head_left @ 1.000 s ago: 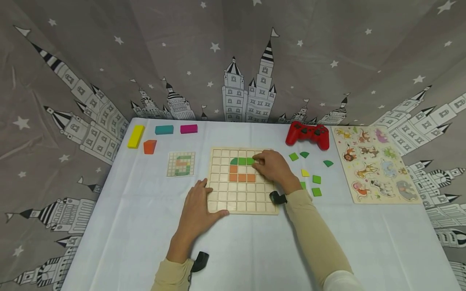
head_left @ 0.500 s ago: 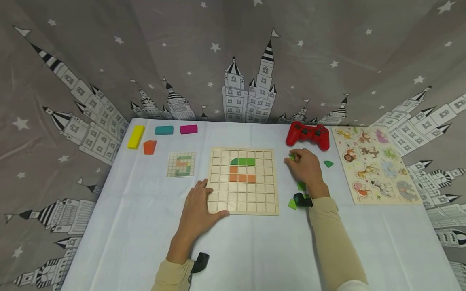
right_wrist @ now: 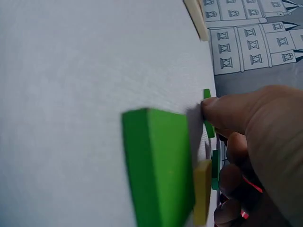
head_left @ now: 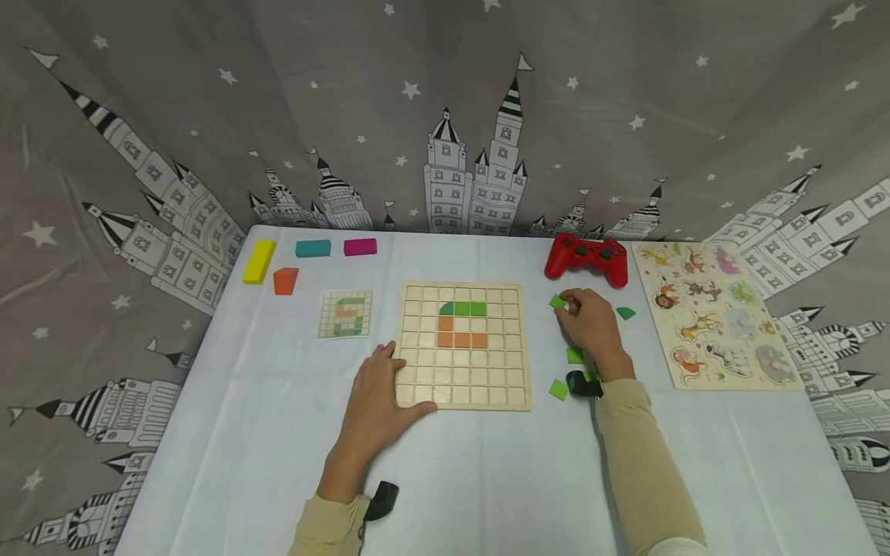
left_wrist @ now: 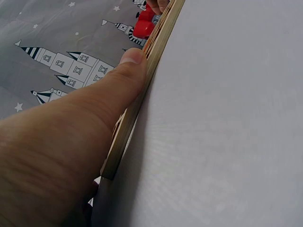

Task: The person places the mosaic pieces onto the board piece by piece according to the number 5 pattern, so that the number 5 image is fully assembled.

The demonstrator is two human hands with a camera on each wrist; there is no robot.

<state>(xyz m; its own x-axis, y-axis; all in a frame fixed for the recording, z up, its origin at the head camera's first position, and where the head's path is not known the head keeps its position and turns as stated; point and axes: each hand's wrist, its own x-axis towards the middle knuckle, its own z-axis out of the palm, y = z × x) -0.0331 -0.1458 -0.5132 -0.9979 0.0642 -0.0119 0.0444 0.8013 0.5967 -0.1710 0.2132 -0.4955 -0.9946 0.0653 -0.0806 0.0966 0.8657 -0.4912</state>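
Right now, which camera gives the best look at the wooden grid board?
The head view: the whole wooden grid board lies flat, showing its green and orange tiles. The left wrist view shows only its edge under the left hand's thumb. The right wrist view catches one corner.

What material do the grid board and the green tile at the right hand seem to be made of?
The grid board looks like pale unfinished wood: matte, light tan, with a layered edge in the left wrist view, perhaps plywood. The green tile at the right hand looks like painted wood with a flat, even, matte green coat and crisp edges; dense plastic cannot be excluded.
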